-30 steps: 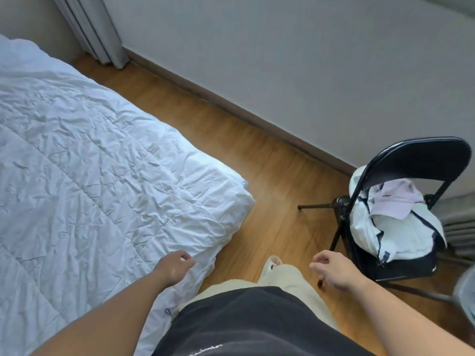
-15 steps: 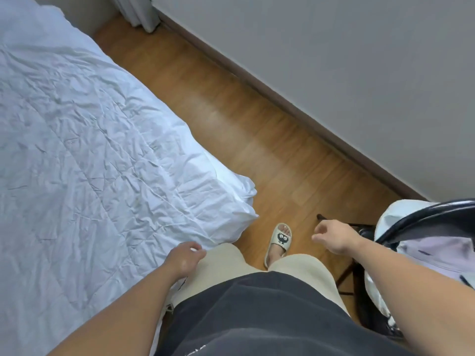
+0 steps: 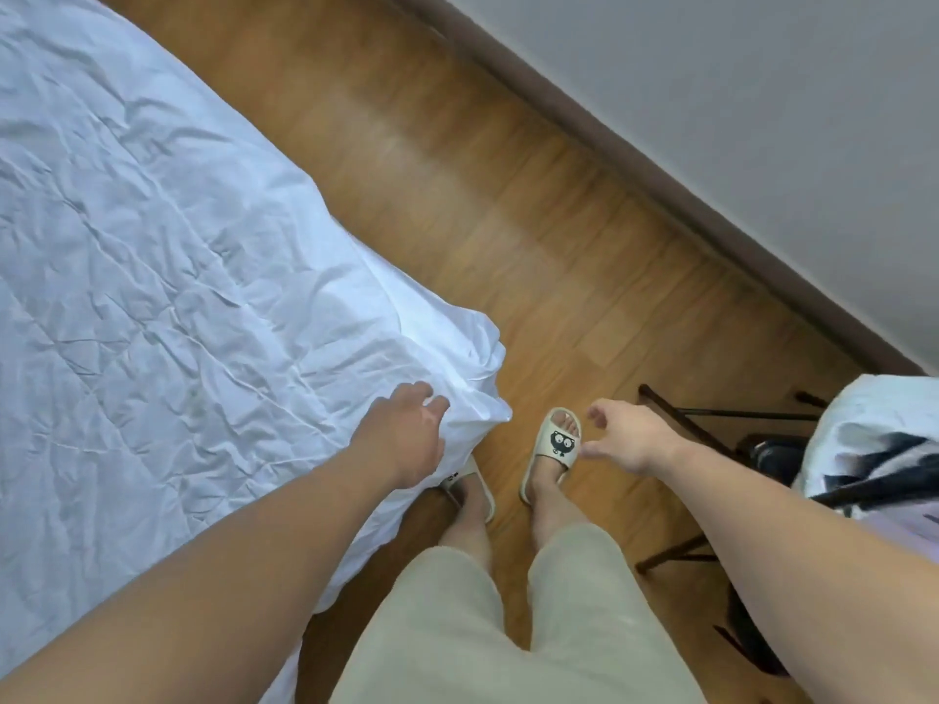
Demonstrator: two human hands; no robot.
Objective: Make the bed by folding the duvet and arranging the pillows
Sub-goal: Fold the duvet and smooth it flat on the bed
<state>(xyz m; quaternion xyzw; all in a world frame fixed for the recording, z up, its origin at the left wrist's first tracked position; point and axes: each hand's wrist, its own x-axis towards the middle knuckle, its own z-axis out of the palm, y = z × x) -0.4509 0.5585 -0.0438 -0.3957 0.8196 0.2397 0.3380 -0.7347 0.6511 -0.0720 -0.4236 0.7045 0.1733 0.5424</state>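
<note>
A wrinkled white duvet (image 3: 167, 276) covers the bed across the left side of the head view, and its near corner (image 3: 477, 378) hangs toward the floor. My left hand (image 3: 406, 439) reaches onto that corner, fingers loosely bent against the fabric, without a clear grip. My right hand (image 3: 627, 439) hovers over the floor to the right of the corner, fingers relaxed and holding nothing. No pillows are in view.
A strip of wooden floor (image 3: 508, 205) runs between the bed and the grey wall (image 3: 762, 104). A black folding chair (image 3: 721, 500) with a white bag (image 3: 874, 439) stands close on the right. My feet in pale slippers (image 3: 554, 444) stand by the bed corner.
The view has tilted down and I have stepped closer to the bed corner. My left hand moved forward onto the duvet corner; the right hand stayed out over the floor.
</note>
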